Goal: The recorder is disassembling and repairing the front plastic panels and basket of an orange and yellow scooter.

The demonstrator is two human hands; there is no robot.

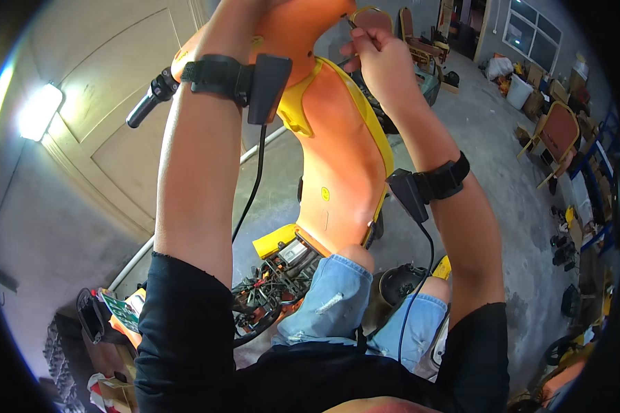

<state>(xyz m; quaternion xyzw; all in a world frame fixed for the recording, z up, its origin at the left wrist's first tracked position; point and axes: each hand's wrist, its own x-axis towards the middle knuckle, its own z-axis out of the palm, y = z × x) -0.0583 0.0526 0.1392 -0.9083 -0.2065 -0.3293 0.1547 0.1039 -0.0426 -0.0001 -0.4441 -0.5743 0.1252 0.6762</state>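
An electric scooter with an orange front panel [337, 158] and yellow trim [365, 89] stands before me. My right hand [379, 51] pinches a thin, dark, rod-like piece [352, 23] between thumb and fingers. Its tip is at the right edge of the orange upper cover [303, 27]. My left arm reaches up over that cover's left side; the left hand [255, 4] is mostly cut off by the top edge, so its fingers are hidden. Left of it sticks out a black handlebar grip [145, 107].
Exposed wiring [269, 289] lies at the scooter's middle, beside my knees. A bright lamp [43, 112] is near the door [117, 89] at left. Chairs [556, 131], a white bin [519, 91] and boxes line the right. Black cables [258, 179] hang from both wrist devices.
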